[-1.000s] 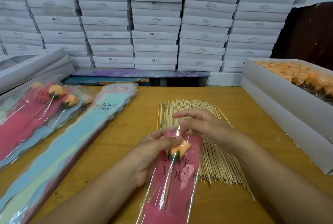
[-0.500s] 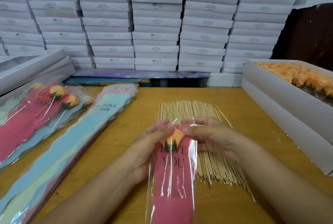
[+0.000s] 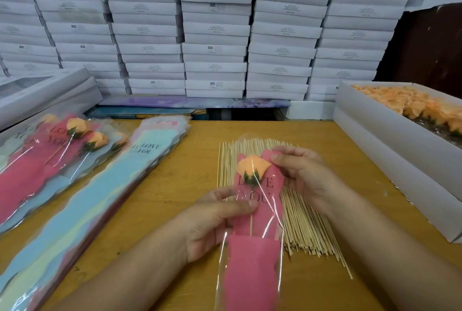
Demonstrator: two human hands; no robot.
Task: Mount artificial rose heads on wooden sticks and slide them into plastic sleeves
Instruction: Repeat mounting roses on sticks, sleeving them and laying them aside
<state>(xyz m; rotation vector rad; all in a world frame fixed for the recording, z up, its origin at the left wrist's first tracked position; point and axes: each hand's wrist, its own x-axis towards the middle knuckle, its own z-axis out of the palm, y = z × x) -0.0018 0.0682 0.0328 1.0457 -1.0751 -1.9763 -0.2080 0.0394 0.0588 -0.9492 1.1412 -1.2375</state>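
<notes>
Sleeving step, looks nearly done — orange rose head (image 3: 253, 166) sits inside the pink sleeve (image 3: 252, 248), centre-bottom of frame, stick (image 3: 250, 223) running down it. Left hand (image 3: 212, 223) pinches the sleeve mid-way, right hand (image 3: 302, 175) pinches its top edge. Next, probably: set it on the finished pile (image 3: 37, 160) at left — then grab a fresh stick

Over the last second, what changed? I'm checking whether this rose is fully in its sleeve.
The rose now sits farther up the sleeve, near its top above the LOVE YOU print. The left hand moved from the rose down to pinch the sleeve's middle. The right hand dropped from above to hold the sleeve's top right edge. The sticks, the finished pile and the rose box stayed put.
</notes>
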